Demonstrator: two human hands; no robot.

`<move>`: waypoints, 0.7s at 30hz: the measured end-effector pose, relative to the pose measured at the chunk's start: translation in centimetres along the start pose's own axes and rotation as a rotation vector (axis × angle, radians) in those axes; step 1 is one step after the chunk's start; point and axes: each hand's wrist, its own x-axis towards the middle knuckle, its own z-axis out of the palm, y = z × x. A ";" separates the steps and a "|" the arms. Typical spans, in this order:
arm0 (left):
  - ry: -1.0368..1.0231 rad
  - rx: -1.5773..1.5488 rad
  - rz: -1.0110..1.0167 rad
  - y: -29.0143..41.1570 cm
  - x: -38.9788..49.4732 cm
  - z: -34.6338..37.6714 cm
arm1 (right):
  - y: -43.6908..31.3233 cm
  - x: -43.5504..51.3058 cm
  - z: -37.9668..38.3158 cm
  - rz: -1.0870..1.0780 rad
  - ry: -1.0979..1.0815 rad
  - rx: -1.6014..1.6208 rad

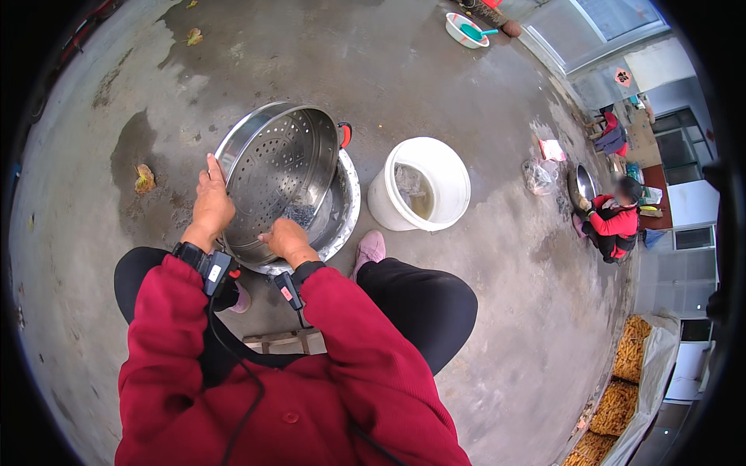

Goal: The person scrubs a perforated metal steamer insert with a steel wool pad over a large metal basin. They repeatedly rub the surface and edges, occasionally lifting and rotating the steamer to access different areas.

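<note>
A stainless steel steamer pot section (268, 166) with a perforated bottom is tilted over a metal basin (351, 201), its open side towards me. My left hand (211, 207) grips its rim on the left side. Inside the lower wall, my right hand (288, 240) is closed on a dark grey scouring pad (300, 214); the fingertips are hidden behind the knuckles. A red-and-black handle (345, 135) sticks out at the steamer's far right. Much of the basin is hidden beneath the steamer.
A white plastic bucket (382, 195) with cloudy water stands right of the basin. Farther off are a bowl with a green ladle (471, 32), a plastic bag (541, 176), a crouching person (615, 218) at a metal bowl (584, 182), and stacked corn cobs (615, 408). The concrete ground (524, 326) is partly wet.
</note>
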 end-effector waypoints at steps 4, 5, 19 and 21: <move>-0.093 0.041 0.006 0.6 2.0 -1.9 | 1.0 -1.8 -0.7 -0.009 0.177 0.160; -0.093 0.058 0.019 0.7 2.6 -2.4 | 1.4 -2.0 -1.0 -0.023 0.207 0.200; -0.154 0.126 0.079 0.0 3.9 -2.0 | 7.6 -3.9 -2.0 0.019 0.310 0.533; -0.169 0.135 0.081 0.5 4.0 -2.7 | 8.2 -3.4 -1.3 0.064 0.243 0.554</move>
